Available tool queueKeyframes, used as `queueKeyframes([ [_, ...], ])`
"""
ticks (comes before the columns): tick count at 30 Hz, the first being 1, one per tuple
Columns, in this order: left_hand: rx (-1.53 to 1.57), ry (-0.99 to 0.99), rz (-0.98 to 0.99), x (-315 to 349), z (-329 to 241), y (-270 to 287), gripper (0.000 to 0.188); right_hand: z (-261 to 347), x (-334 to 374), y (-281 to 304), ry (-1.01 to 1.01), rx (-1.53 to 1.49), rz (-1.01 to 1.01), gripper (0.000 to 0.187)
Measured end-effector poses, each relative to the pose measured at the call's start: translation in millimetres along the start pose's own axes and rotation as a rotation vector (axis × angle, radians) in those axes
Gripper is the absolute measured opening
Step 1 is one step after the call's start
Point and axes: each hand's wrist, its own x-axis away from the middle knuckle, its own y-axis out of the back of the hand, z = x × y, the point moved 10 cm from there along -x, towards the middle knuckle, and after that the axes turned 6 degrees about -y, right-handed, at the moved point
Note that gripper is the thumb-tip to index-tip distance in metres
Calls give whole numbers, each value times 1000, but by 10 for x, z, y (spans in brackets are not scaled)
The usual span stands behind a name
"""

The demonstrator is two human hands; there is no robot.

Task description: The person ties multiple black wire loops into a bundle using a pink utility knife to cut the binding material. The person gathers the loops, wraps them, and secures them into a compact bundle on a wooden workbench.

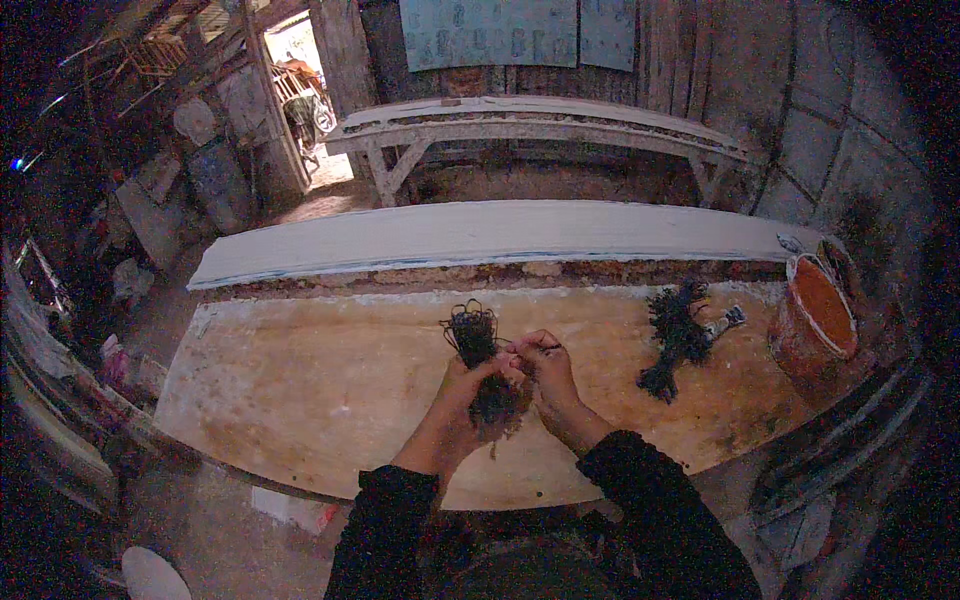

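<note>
A bundle of dark, thin cord-like strands is gripped in my left hand, over the near middle of the table. Its looped upper ends fan out above my fingers, and the rest of the bundle hangs below them. My right hand is closed in a pinch right beside it, its fingertips meeting those of the left hand. What lies between the right fingertips is too small to make out. A second, looser bunch of dark strands rests on the tabletop to the right, with a small pale piece against it.
The light wooden tabletop has a curved near edge. Along its far side runs a long whitish slab. At the right end stands a reddish bucket with orange-brown contents. Farther back are a long wooden bench and a bright doorway.
</note>
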Motion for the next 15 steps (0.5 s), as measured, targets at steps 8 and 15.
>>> queueKeyframes([
  [8, 169, -48, -58, -37, -102, 155, 19, 60, 37, -71, -81, 107, 35, 12],
  [15, 431, -97, -179, -35, -256, 263, 14, 99, 63, -273, -125, -115, 236, 20],
])
